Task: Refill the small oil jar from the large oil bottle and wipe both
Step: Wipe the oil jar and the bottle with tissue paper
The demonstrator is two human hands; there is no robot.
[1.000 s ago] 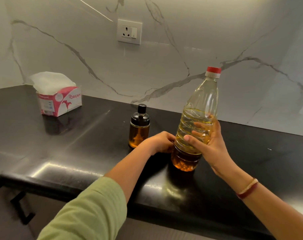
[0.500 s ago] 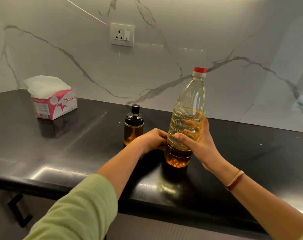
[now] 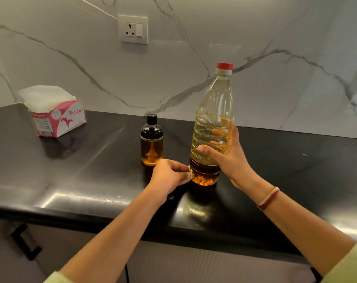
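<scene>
The large oil bottle (image 3: 213,103) is standing upright on the black table (image 3: 71,170), red cap on. The right hand (image 3: 230,158) is gripping its middle, fingers wrapping round the far side. The left hand (image 3: 169,176) is pinching a small pale wad (image 3: 190,172) against the bottle's lower left side. The small oil jar (image 3: 151,148) is sitting just left of the bottle, with a tissue box (image 3: 57,119) far left.

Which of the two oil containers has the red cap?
The large bottle, which the right hand grips; the left hand pinches a tissue against its base. The small jar has a black lid.
</scene>
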